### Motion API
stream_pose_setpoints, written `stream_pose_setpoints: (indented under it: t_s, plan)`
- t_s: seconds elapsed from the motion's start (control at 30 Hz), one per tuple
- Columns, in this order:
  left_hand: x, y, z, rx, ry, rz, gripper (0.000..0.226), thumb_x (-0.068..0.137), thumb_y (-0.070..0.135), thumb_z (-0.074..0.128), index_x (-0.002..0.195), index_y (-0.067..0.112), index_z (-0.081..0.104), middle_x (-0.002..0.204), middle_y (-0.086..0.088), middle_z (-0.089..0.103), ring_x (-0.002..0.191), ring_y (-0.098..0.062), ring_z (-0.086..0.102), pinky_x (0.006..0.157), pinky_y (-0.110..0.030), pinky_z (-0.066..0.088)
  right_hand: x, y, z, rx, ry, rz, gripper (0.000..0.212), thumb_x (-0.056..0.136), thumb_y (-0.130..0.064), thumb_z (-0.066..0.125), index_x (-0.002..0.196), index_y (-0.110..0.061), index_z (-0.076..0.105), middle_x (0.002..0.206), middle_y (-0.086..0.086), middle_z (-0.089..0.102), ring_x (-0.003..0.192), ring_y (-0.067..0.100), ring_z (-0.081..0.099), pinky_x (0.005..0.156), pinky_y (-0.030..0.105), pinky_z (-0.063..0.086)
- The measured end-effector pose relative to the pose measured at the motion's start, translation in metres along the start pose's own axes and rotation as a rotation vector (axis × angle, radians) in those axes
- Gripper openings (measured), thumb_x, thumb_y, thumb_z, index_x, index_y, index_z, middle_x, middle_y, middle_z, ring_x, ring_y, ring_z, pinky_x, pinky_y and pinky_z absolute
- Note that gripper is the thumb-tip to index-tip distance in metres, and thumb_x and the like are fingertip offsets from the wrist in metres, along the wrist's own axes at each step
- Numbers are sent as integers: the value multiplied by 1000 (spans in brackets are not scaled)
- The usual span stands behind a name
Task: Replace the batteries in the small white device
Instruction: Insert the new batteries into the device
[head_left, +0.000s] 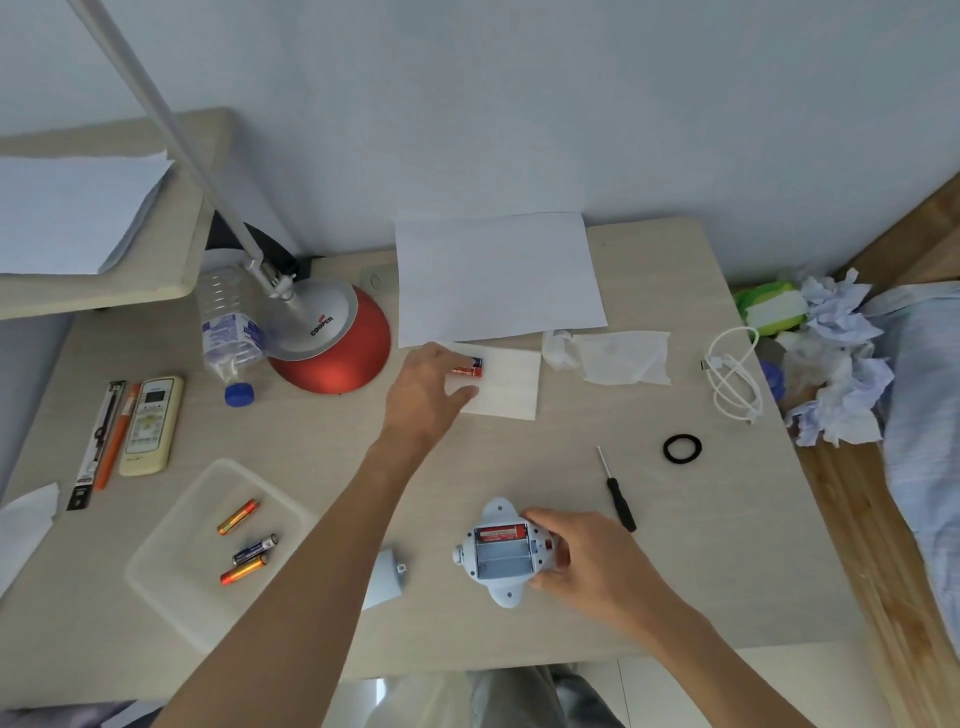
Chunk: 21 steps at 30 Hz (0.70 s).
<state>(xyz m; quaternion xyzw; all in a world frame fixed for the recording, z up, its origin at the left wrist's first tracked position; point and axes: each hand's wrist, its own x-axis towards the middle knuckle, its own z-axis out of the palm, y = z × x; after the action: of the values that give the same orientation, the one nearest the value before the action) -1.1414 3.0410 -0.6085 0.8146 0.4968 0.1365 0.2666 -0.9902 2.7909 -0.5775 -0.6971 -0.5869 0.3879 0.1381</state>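
The small white device (496, 590) lies on its back near the table's front, its battery bay open. One red battery (500, 532) sits in the far slot; the nearer slots show bare grey. My right hand (574, 558) grips the device's right side. My left hand (426, 395) reaches to a white tissue (511, 387) farther back, fingers over red batteries (469, 368) lying there; whether it grips them is unclear. The removed battery cover (387, 577) lies left of the device, partly behind my left forearm.
A clear tray (171, 587) at front left holds three used batteries (248, 552). A black screwdriver (618, 493) and black ring (682, 448) lie right of the device. A red lamp base (337, 358), bottle, remote, paper sheet and white cable occupy the back.
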Motion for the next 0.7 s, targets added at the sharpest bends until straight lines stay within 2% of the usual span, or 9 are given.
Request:
stream_pose_setpoints:
  t_s: [0.1, 0.23, 0.33, 0.47, 0.57, 0.7]
  plan:
    - [8, 0, 4, 105, -57, 35, 36, 91, 32, 83, 126, 29, 76, 123, 9, 61, 122, -19, 54, 95, -44, 56, 0, 0, 0, -3, -6, -4, 52, 78, -41, 73, 128, -40, 60, 99, -19, 73, 83, 5, 65, 73, 25, 57]
    - [9, -2, 6, 113, -61, 39, 32, 94, 31, 80, 125, 32, 77, 119, 7, 64, 117, -20, 55, 95, -39, 53, 0, 1, -3, -1, -12, -5, 53, 80, -39, 75, 131, -41, 60, 102, -19, 74, 78, 2, 62, 73, 22, 56]
    - [7, -4, 6, 103, -61, 43, 20, 94, 30, 79, 115, 32, 79, 108, 8, 64, 111, -20, 57, 91, -38, 52, 0, 0, -3, 12, -23, 3, 55, 80, -39, 75, 132, -41, 60, 103, -19, 74, 82, 3, 63, 75, 23, 56]
    - [-3, -3, 3, 60, -90, 44, 11, 94, 25, 80, 103, 32, 79, 97, 12, 62, 101, -17, 57, 87, -43, 56, -1, -1, -3, 22, -20, 17, 49, 79, -38, 73, 127, -40, 61, 96, -19, 72, 74, -1, 58, 68, 17, 50]
    - [-24, 1, -3, -92, -89, 56, 14, 93, 20, 82, 102, 30, 79, 96, 10, 67, 91, -13, 62, 83, -44, 58, -2, -1, -3, 11, -22, 19, 50, 79, -39, 72, 127, -42, 61, 95, -20, 72, 74, -2, 59, 67, 15, 48]
    - [-71, 30, -22, -398, -57, -6, 16, 92, 13, 84, 103, 24, 79, 99, 12, 76, 88, -13, 70, 81, -32, 59, -1, -1, -3, 4, -28, 29, 51, 81, -37, 74, 130, -40, 61, 100, -19, 74, 86, 6, 67, 74, 23, 57]
